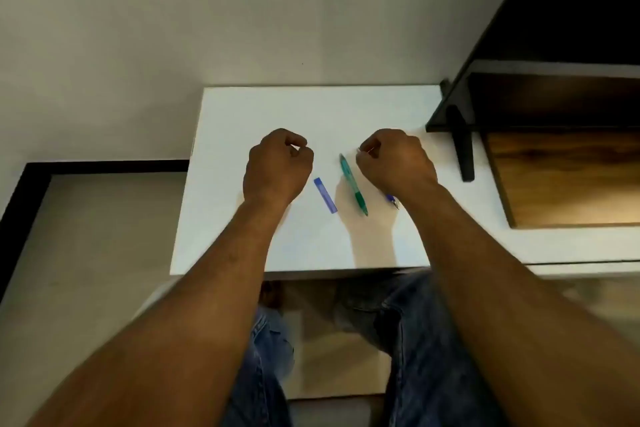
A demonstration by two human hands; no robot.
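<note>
My right hand (394, 163) hovers over the white table (242, 114) with its fingers curled round a blue pen (392, 200). The pen's tip sticks out beside the wrist, and a thin end shows at the fingertips. A green pen (353, 185) lies on the table just left of that hand. A flat blue strip (325, 195) lies between the two hands. My left hand (277, 166) is held above the table with its fingers curled and the thumb against the index finger. Nothing shows in it.
A dark shelf unit (554, 97) with a wooden panel (568, 180) stands on the table's right side, and a black bar (462, 146) leans at its front corner. A wall rises behind the table. My knees in jeans (433, 340) are under the near edge.
</note>
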